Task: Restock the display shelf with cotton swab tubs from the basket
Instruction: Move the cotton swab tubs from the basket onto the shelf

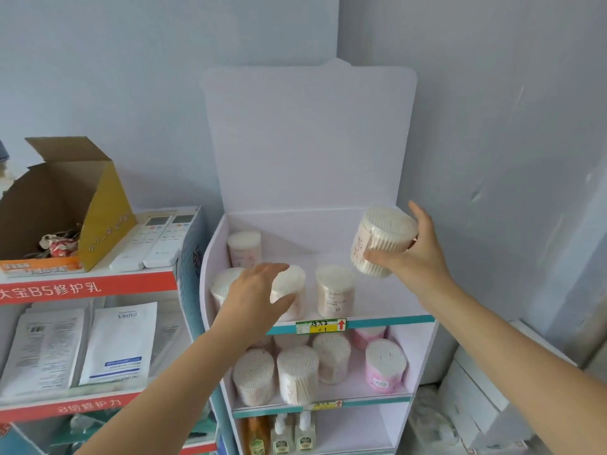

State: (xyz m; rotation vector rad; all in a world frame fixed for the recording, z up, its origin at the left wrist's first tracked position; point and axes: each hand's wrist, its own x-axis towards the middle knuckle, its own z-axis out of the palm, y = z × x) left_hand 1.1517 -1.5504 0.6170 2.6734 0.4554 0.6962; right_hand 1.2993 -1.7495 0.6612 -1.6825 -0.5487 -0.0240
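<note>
- To the left of the left hand (256, 290) fingers stands a red-trimmed rack (88, 284) holding an open cardboard box (65, 198), two remote controls (157, 238) and white sachets (118, 343).
- Those fingers are straight and spread, holding nothing, over two front tubs (292, 290) on the display shelf (391, 320). Whether they touch the tubs cannot be told.
- A third tub (335, 290) stands just right of the thumb, and another (244, 247) is behind the fingertips.
- The lower shelf, below the fingers, holds more tubs (297, 372).
- The right hand (414, 254) grips a cotton swab tub (382, 239), tilted, above the bare right end of the top shelf.
- The tub is clear, packed with white swabs, and has a pale pink label.
</note>
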